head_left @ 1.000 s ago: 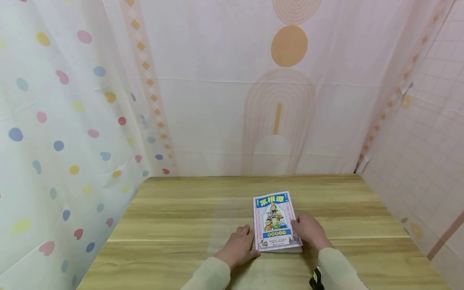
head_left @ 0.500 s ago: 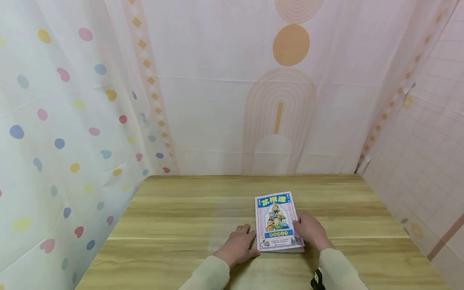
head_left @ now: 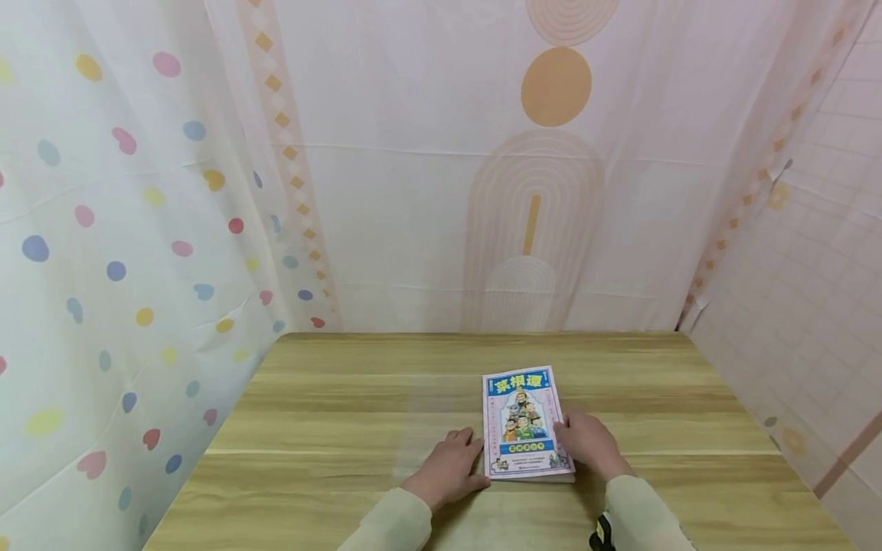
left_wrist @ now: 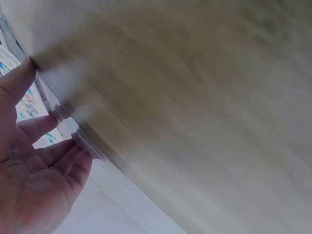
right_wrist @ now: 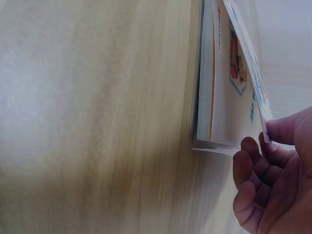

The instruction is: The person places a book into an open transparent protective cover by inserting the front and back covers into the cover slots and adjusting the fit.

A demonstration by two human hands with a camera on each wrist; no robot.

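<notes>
Book (head_left: pixel 527 422) with a cartoon cover lies flat on a wooden table (head_left: pixel 331 428), toward the near edge and a little right of the table's middle, its spine side facing the person's left hand (head_left: pixel 448 468). That left hand rests on the tabletop just beside the book's left edge; in the left wrist view its fingers (left_wrist: pixel 58 151) are loosely extended and slightly spread, fingertips touching the edge of the book (left_wrist: pixel 46 100), the thumb lying against it higher up. The right hand (head_left: pixel 587 442) sits at the book's right edge near the lower corner. Seen from the right wrist, the front cover (right_wrist: pixel 246 63) is raised off the page block (right_wrist: pixel 207 78), and the right hand's thumb and curled fingers (right_wrist: pixel 253 165) pinch the cover's free edge, the other fingers bunched together beneath. Both wrists wear pale cream sleeves (head_left: pixel 641 513). Behind the table hang thin curtains: one dotted in pastel spots (head_left: pixel 117 229) on the left, one with orange circle and arch shapes (head_left: pixel 544 168) at the back.
</notes>
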